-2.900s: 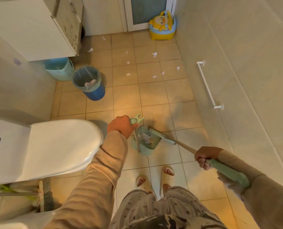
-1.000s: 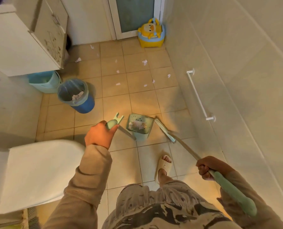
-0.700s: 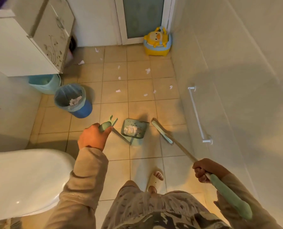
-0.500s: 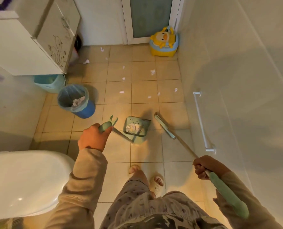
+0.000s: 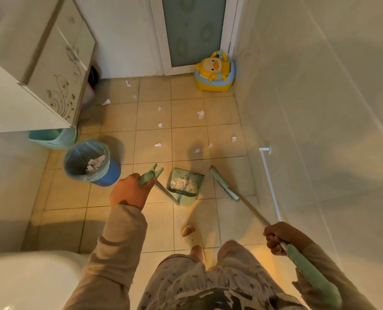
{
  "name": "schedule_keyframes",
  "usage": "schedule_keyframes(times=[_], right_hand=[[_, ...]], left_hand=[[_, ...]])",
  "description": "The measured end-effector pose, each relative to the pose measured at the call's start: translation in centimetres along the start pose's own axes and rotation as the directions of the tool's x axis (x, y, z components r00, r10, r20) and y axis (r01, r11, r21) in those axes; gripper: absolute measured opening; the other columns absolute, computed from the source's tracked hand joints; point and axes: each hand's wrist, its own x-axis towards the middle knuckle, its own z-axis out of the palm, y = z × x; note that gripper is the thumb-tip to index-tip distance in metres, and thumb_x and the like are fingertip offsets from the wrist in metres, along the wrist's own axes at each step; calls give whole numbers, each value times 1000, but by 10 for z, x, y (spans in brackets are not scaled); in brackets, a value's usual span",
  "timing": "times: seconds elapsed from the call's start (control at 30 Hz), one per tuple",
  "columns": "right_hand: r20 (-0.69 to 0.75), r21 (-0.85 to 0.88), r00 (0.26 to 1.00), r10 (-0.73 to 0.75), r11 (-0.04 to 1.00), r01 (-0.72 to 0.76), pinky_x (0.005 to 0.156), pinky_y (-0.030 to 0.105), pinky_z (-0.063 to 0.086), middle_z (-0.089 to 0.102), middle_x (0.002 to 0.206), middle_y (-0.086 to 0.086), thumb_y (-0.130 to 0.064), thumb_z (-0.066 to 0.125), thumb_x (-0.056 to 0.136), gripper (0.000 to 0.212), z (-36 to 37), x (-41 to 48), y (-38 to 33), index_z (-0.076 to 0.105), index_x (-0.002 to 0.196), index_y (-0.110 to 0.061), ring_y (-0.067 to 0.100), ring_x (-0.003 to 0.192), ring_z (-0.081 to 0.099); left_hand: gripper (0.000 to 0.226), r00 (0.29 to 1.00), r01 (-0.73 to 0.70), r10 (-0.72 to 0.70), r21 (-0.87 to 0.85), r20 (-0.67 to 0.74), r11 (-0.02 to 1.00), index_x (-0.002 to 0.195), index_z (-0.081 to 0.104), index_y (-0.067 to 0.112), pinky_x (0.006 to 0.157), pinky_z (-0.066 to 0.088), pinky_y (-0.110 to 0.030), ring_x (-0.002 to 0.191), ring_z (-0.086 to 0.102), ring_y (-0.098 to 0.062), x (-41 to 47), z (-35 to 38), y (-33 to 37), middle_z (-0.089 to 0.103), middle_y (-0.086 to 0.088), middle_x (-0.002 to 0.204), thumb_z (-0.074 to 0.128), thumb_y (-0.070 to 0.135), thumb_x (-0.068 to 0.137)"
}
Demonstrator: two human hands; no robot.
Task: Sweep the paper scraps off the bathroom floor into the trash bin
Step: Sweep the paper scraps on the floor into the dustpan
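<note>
My left hand (image 5: 130, 190) grips the green handle of a long-handled dustpan (image 5: 184, 186), which sits on the floor with white scraps inside. My right hand (image 5: 280, 237) grips the broom handle; the green broom head (image 5: 224, 186) rests on the tiles just right of the dustpan. Several white paper scraps (image 5: 200, 114) lie scattered on the beige tiled floor beyond the dustpan, toward the door. The blue trash bin (image 5: 90, 163), lined with a bag and holding crumpled paper, stands to the left of the dustpan.
A white cabinet (image 5: 40, 86) hangs at the left with a teal basin (image 5: 52, 137) under it. The toilet (image 5: 29, 280) is at the bottom left. A yellow duck potty (image 5: 214, 72) stands by the door. A wall rail (image 5: 271, 186) runs along the right.
I have stepped forward along the floor, carrying the dustpan and broom ahead with me. The toilet has slid back out of view, and the scattered scraps are nearer.
</note>
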Motion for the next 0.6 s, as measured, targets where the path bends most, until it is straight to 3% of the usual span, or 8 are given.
schedule_keyframes(times=[0.2,0.33,0.43,0.6], right_hand=[[8,-6,999,33,999,-33,27,6,28,30,23,-1,1,31,94,45,-2,10,-51,30,52,-15,7,14,30],[17,-29,999,40,999,-39,26,7,27,32,23,-2,1,31,94,44,-9,21,-99,29,54,-15,6,15,31],[11,-99,1000,20,995,-19,28,5,28,32,22,-2,3,31,94,44,-17,27,-140,30,54,-15,5,14,31],[-3,-206,1000,-8,979,7,29,4,27,31,23,-3,3,30,94,44,-35,39,-212,30,54,-15,4,15,31]], left_hand=[[51,1000,-12,12,10,15,1000,92,60,3,76,47,-36,89,61,-39,36,-5,28,67,-23,95,47,51,89],[51,1000,23,-23,2,21,1000,93,61,4,71,44,-34,78,57,-33,67,-5,51,68,-21,95,47,52,89],[50,998,62,-62,19,10,998,93,62,5,68,38,-31,81,58,-35,81,-2,72,68,-20,95,47,53,88],[52,995,101,-101,21,16,995,95,62,6,68,39,-30,73,47,-25,107,-2,108,68,-18,95,44,55,89]])
